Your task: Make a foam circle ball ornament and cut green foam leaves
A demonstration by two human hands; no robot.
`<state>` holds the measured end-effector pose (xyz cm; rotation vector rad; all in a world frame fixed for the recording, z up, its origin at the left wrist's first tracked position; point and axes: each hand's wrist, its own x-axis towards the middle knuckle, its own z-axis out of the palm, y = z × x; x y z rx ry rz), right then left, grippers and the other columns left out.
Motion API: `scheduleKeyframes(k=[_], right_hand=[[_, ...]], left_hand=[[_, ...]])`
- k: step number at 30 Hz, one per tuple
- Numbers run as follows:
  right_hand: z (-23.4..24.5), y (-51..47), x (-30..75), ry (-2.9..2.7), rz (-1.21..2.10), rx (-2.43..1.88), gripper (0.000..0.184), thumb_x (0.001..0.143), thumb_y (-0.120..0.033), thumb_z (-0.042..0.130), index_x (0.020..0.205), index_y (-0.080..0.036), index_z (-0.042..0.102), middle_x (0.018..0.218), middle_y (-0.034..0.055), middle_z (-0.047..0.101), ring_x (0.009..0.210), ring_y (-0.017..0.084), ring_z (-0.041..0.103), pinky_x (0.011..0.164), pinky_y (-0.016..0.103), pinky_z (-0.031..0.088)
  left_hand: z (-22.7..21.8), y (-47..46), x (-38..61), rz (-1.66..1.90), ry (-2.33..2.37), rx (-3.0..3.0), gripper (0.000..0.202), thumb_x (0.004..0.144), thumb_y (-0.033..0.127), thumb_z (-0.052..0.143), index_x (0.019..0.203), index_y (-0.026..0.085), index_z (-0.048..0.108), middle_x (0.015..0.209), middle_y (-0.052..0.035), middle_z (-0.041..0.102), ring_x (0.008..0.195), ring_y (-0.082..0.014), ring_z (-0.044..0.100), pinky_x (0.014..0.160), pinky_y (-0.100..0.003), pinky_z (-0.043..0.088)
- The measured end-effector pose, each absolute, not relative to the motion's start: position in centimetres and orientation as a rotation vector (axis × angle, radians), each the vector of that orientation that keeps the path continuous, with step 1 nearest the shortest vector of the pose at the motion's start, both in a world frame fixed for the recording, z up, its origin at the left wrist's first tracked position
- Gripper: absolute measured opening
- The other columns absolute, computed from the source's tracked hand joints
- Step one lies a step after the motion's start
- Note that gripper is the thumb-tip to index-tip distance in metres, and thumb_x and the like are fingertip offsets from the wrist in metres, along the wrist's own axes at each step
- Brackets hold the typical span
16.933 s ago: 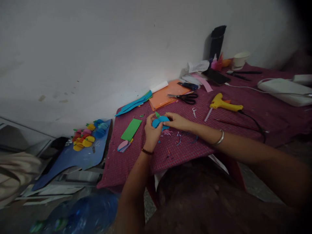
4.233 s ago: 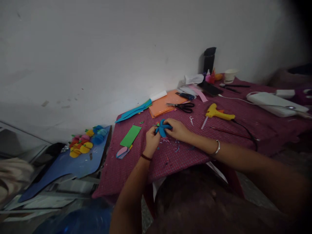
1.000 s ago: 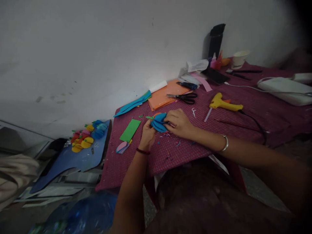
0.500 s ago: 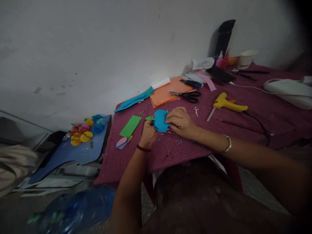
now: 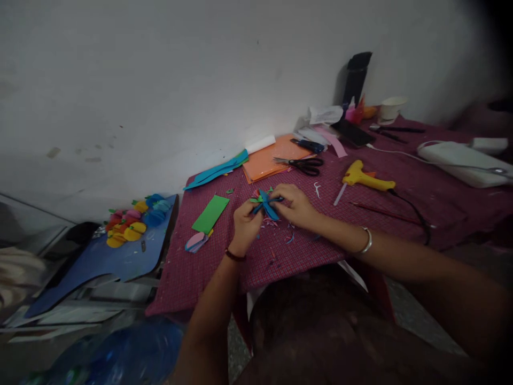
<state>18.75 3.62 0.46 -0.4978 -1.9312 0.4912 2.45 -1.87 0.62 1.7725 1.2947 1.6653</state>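
Between my two hands is a blue foam or paper apple shape [image 5: 267, 205], its layers fanned apart and seen nearly edge-on. My left hand [image 5: 245, 220] pinches its left side, close to a bit of green at the leaf. On the other side, the fingers of my right hand [image 5: 295, 205] grip a blue layer. Small coloured scraps [image 5: 289, 238] lie on the table just below the hands. Left of them rest a green rectangle [image 5: 210, 213] and a few pastel cut-out pieces [image 5: 195, 241].
Black scissors [image 5: 306, 166] lie on orange sheets [image 5: 260, 166] beside blue strips [image 5: 216, 170]. A yellow glue gun [image 5: 368, 177] with its cord sits right, near a pencil [image 5: 385, 212]. Finished colourful apples [image 5: 135, 231] are piled on a blue board [image 5: 124, 259] at left.
The blue apple has turned from showing its flat face to nearly edge-on, with its layers spread. Both hands have shifted their grip around it. The camera view has moved slightly.
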Motion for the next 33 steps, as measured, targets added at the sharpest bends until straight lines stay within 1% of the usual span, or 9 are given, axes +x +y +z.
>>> scheduleKeyframes(k=[2,5,9,14,17,20,23,26,33], right_hand=[[0.4,4.0,18.7,-1.873,0.75,-0.505,0.006,0.08,-0.023,0.059,0.077,-0.019,0.061,0.078,0.0023,0.062,0.076,0.017,0.058,0.072,0.031,0.043],[0.3,4.6,18.7,-1.823,1.071,-0.565,0.015,0.076,-0.031,0.063,0.075,-0.017,0.059,0.073,-0.0002,0.058,0.069,0.015,0.055,0.065,0.028,0.043],[0.2,5.0,18.7,-1.806,1.225,-0.551,0.022,0.074,-0.036,0.064,0.074,-0.016,0.055,0.068,-0.0032,0.052,0.062,0.011,0.05,0.061,0.025,0.042],[0.1,5.4,18.7,-1.863,1.133,-0.535,0.023,0.075,-0.037,0.064,0.071,-0.016,0.055,0.064,-0.0036,0.049,0.061,0.012,0.047,0.059,0.025,0.039],[0.3,5.1,18.7,-1.874,1.035,-0.518,0.014,0.076,-0.029,0.064,0.072,-0.017,0.057,0.07,-0.0014,0.054,0.068,0.014,0.051,0.067,0.028,0.041],[0.4,4.6,18.7,-1.892,0.813,-0.43,0.001,0.077,-0.018,0.061,0.077,-0.018,0.06,0.078,0.0016,0.059,0.077,0.016,0.056,0.075,0.031,0.043],[0.3,4.4,18.6,-1.93,0.557,-0.354,0.005,0.078,-0.014,0.059,0.079,-0.019,0.061,0.08,0.0031,0.062,0.079,0.017,0.058,0.076,0.032,0.045],[0.1,4.5,18.7,-1.935,0.422,-0.369,0.01,0.078,-0.012,0.058,0.083,-0.019,0.061,0.082,0.0039,0.065,0.08,0.018,0.059,0.077,0.033,0.045],[0.3,4.3,19.0,-1.892,0.314,-0.473,0.003,0.084,-0.018,0.06,0.081,-0.019,0.06,0.08,0.0039,0.064,0.081,0.019,0.058,0.077,0.034,0.042]], left_hand=[[0.6,-2.1,2.5,1.65,1.294,1.885,0.009,0.075,0.017,0.064,0.072,0.02,0.071,0.069,-0.0004,0.066,0.064,-0.0133,0.057,0.064,-0.025,0.046],[0.6,-2.2,2.4,1.632,1.262,1.975,0.014,0.077,0.015,0.06,0.077,0.022,0.072,0.075,-0.0013,0.069,0.068,-0.0145,0.06,0.068,-0.027,0.047],[0.5,-2.1,2.3,1.606,1.271,1.996,0.013,0.075,0.015,0.06,0.072,0.022,0.071,0.071,-0.0007,0.067,0.065,-0.0143,0.059,0.064,-0.026,0.046],[0.2,-1.7,1.9,1.553,1.307,2.111,0.014,0.074,0.013,0.059,0.072,0.022,0.07,0.069,-0.0007,0.065,0.065,-0.0145,0.058,0.065,-0.027,0.045],[-0.2,-1.6,1.9,1.576,1.342,2.192,0.014,0.075,0.011,0.059,0.073,0.021,0.068,0.071,-0.0005,0.064,0.066,-0.0141,0.058,0.065,-0.026,0.045],[-0.5,-1.5,2.0,1.652,1.411,2.229,0.013,0.077,0.01,0.058,0.078,0.02,0.066,0.072,0.0001,0.064,0.067,-0.0132,0.057,0.065,-0.025,0.044],[-0.4,-1.6,2.0,1.723,1.434,2.232,0.014,0.079,0.01,0.058,0.083,0.02,0.066,0.075,-0.0001,0.065,0.069,-0.0133,0.058,0.067,-0.025,0.045],[-0.1,-1.7,2.0,1.763,1.427,2.201,0.014,0.079,0.009,0.057,0.083,0.02,0.065,0.076,-0.0005,0.065,0.07,-0.0136,0.059,0.068,-0.026,0.046],[-0.5,-1.4,2.1,1.818,1.495,2.023,0.009,0.08,0.011,0.058,0.074,0.018,0.06,0.066,0.0034,0.056,0.06,-0.01,0.048,0.058,-0.022,0.039]])
